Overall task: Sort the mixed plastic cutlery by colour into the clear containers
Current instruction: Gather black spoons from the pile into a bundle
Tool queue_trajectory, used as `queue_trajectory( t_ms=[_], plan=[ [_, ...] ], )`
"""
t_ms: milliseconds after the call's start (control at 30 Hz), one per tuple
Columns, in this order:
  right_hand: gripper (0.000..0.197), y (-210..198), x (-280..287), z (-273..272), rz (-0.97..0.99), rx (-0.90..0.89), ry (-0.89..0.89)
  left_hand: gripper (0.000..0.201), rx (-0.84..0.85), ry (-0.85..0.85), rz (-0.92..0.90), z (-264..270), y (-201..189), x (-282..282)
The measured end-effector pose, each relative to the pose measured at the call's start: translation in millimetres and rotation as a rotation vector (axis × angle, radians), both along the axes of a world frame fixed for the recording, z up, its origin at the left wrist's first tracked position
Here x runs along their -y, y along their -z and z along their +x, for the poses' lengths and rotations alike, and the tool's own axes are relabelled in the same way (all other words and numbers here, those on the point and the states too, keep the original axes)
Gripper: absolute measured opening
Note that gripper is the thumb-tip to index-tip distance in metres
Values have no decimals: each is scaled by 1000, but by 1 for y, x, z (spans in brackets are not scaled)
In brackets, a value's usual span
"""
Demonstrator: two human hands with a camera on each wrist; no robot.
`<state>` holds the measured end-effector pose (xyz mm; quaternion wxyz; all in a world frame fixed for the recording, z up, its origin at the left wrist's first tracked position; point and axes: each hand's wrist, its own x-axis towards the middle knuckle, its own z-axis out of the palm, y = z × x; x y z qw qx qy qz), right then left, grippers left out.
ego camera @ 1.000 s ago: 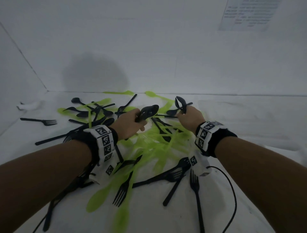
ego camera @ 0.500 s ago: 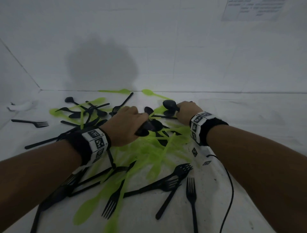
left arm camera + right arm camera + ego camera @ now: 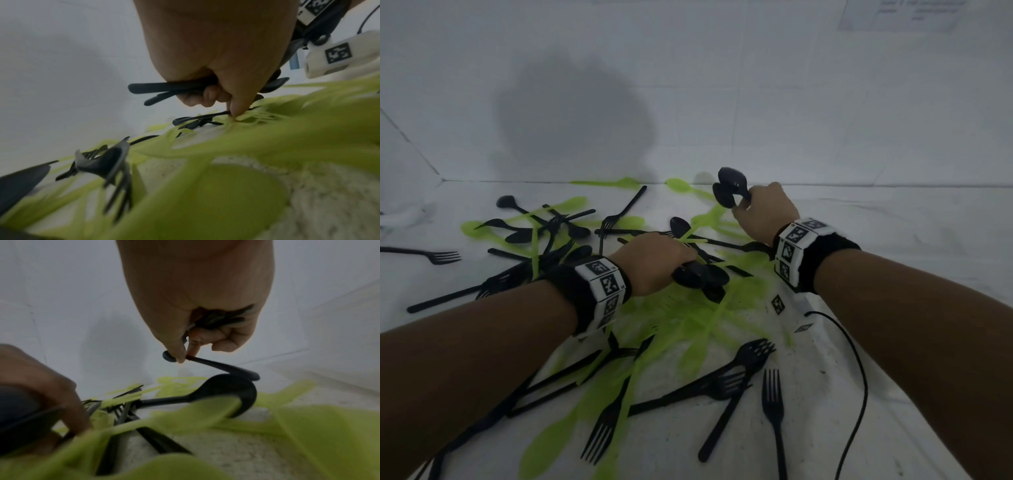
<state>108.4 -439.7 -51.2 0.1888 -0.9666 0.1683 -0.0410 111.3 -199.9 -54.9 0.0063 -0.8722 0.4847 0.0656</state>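
Black and lime-green plastic cutlery [image 3: 688, 318] lies mixed in a heap on the white cloth. My left hand [image 3: 654, 263] grips a bunch of black spoons [image 3: 700, 275], their bowls sticking out to the right; in the left wrist view the handles [image 3: 164, 87] jut left of the fist while a fingertip [image 3: 238, 112] presses into the heap on a black piece. My right hand [image 3: 763, 212] is raised at the back with a bunch of black spoons [image 3: 731, 186] in its fist. In the right wrist view its thumb and forefinger pinch one more black handle [image 3: 218, 365].
Loose black forks [image 3: 774, 404] lie near the front, one more fork [image 3: 431, 255] far left. A black cable [image 3: 856, 377] runs along the cloth under my right forearm. White walls close in behind and at the left. No clear containers are in view.
My right hand has lifted its black spoons up and back from the heap. My left hand has stayed low on the pile with its bunch, sliding slightly towards the middle.
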Motion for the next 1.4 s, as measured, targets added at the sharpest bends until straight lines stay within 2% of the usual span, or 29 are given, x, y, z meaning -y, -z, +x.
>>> queue_trajectory(
  t_ms=[100, 167, 267, 333, 367, 433, 533, 800, 900, 967, 1033, 1167, 1300, 1400],
  plan=[
    [31, -7, 0, -3, 101, 38, 73, 17, 14, 60, -64, 1, -4, -10],
    [29, -9, 1, -7, 138, 44, 83, 26, 59, 118, -130, 3, -5, -20],
    [28, -7, 0, -15, 202, -5, 18, 29, 104, 141, -170, 6, -12, -35],
    [29, -4, -5, -21, 204, -89, -53, 19, 160, 148, -171, 7, -15, -46],
    [27, -3, -9, -24, 177, -127, -82, 16, 169, 127, -166, 6, -18, -50],
    [23, 0, -18, -27, 109, -190, -135, 25, 104, 10, -141, 0, -25, -59],
    [31, 1, -27, -32, 11, -258, -191, 23, -32, -186, -126, -8, -28, -74],
    [9, 2, -43, -42, -365, -236, -205, 17, -144, -363, -257, -32, -24, -101],
    [5, 1, -46, -48, -409, -241, -207, 16, -155, -369, -258, -40, -23, -107],
    [10, -4, -46, -51, -423, -243, -206, 14, -167, -387, -284, -42, -23, -108],
    [15, -9, -46, -52, -424, -192, -193, 14, -212, -437, -331, -42, -22, -109],
    [16, -22, -46, -54, -368, 49, -157, 15, -286, -534, -468, -41, -21, -114],
    [22, -32, -55, -63, -178, 254, -257, 9, -322, -621, -660, -40, -25, -112],
    [22, -33, -66, -76, -15, 329, -323, 19, -375, -684, -774, -42, -30, -102]
  ],
)
